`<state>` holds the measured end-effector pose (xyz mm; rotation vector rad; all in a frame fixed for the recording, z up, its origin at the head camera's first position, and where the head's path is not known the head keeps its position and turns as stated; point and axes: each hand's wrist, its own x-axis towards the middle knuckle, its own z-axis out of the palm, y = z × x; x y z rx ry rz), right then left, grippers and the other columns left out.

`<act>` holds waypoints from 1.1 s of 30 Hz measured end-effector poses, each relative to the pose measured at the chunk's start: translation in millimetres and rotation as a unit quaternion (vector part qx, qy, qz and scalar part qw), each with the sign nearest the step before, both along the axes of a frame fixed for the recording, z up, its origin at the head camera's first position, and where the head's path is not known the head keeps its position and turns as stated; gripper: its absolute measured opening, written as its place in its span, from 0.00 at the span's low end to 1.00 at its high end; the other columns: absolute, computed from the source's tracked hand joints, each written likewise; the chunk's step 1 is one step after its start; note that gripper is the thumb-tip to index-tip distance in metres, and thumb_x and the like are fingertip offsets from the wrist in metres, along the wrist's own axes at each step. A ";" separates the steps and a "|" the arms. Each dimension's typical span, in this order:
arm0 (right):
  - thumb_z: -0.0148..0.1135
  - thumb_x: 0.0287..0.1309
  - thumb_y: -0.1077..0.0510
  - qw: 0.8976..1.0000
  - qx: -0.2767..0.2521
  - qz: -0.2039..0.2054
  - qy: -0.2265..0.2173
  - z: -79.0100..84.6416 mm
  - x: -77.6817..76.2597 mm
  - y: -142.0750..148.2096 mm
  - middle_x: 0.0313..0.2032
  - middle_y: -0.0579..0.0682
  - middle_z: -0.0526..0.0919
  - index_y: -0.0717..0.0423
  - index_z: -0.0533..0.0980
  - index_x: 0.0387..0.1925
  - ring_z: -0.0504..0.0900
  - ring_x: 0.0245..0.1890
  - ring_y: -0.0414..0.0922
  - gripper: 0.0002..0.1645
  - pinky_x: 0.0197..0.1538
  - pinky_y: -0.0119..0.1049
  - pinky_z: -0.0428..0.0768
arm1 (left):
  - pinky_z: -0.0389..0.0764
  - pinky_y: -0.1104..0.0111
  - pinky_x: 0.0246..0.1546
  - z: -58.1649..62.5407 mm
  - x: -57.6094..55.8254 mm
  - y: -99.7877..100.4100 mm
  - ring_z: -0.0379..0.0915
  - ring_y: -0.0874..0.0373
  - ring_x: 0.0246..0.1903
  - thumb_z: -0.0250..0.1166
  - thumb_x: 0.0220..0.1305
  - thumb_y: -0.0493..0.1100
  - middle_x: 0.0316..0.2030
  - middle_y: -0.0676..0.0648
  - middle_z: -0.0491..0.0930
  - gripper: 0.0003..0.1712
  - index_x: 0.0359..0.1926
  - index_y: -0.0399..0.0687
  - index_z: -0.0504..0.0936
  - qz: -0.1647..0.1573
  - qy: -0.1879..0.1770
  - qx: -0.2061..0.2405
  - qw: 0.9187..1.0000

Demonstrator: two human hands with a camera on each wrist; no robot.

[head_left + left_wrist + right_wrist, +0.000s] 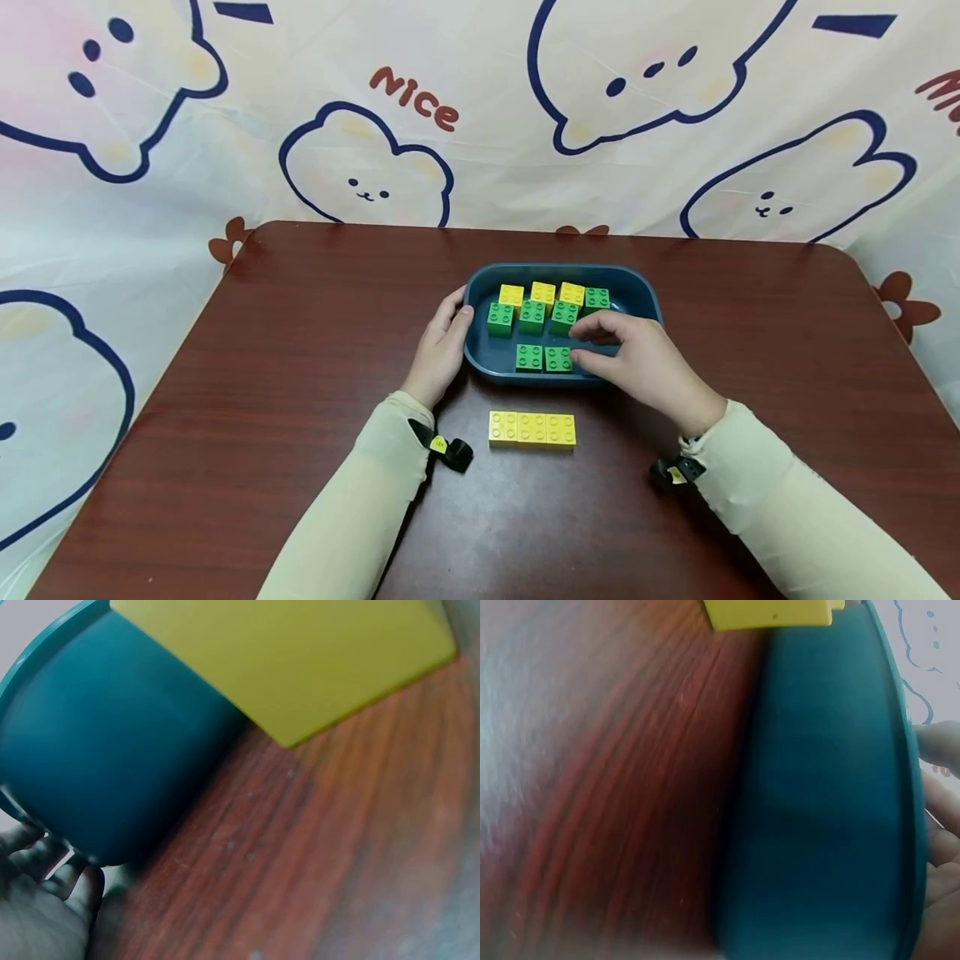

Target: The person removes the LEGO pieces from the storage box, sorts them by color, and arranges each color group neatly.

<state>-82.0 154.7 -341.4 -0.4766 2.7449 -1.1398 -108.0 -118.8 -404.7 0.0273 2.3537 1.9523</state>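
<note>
A dark teal tray [495,364] stands on the table with toy building bricks in it. My left hand [441,350] grips the tray's left end, its thumb at the rim; the left wrist view shows these fingers [82,889] against the wall. Over the tray's right part, my right hand [637,354] reaches in with thumb and fingers spread apart. Its fingertips are close to a green brick [564,317] and another green brick [558,358]; contact cannot be made out. Nearer me lies a row of three yellow bricks [532,429], side by side.
Three yellow bricks [543,292] line the back of the tray, with several green bricks [500,318] beside and before them. The brown table [315,333] ends at a patterned cloth [495,183]. Each wrist wears a black camera [456,454].
</note>
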 end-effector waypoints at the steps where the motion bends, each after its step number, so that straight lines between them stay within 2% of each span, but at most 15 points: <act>1: 0.71 0.61 0.54 1.000 0.001 0.002 0.001 0.0 -1.9 -0.2 0.49 0.48 0.84 0.51 0.81 0.52 0.81 0.51 0.49 0.18 0.55 0.52 0.80 | 0.58 0.53 0.71 0.3 0.0 -0.3 0.56 0.62 0.71 0.47 0.80 0.55 0.71 0.59 0.64 0.26 0.74 0.62 0.64 0.001 0.000 -0.001 1.000; 8: 0.70 0.62 0.55 1.000 0.009 -0.003 -0.008 -1.5 -14.8 -1.3 0.51 0.49 0.83 0.53 0.80 0.54 0.81 0.52 0.50 0.19 0.55 0.51 0.80 | 0.57 0.54 0.71 1.5 1.0 -1.5 0.56 0.62 0.71 0.47 0.80 0.56 0.71 0.59 0.64 0.26 0.74 0.62 0.64 0.003 -0.004 -0.003 1.000; 12: 0.69 0.63 0.57 1.000 0.018 -0.006 0.001 -0.6 -22.0 -1.1 0.52 0.50 0.83 0.53 0.80 0.55 0.81 0.52 0.49 0.19 0.56 0.51 0.79 | 0.57 0.54 0.71 1.5 0.7 -1.9 0.56 0.62 0.71 0.47 0.80 0.56 0.71 0.58 0.64 0.27 0.74 0.61 0.64 0.002 -0.003 -0.002 1.000; 25: 0.67 0.65 0.55 0.998 0.042 -0.056 -0.005 4.1 -41.2 3.0 0.56 0.52 0.81 0.52 0.78 0.58 0.76 0.58 0.53 0.21 0.63 0.56 0.72 | 0.58 0.53 0.71 3.4 1.1 -0.4 0.56 0.62 0.71 0.46 0.80 0.54 0.71 0.58 0.64 0.26 0.75 0.62 0.64 -0.002 0.000 0.003 1.000; 33: 0.67 0.65 0.54 0.996 0.058 -0.062 -0.012 2.7 -50.5 0.9 0.61 0.53 0.78 0.52 0.76 0.61 0.73 0.62 0.53 0.24 0.64 0.57 0.70 | 0.57 0.53 0.71 3.6 1.4 -0.7 0.55 0.61 0.71 0.47 0.80 0.53 0.71 0.58 0.64 0.26 0.74 0.61 0.64 -0.001 0.000 0.003 1.000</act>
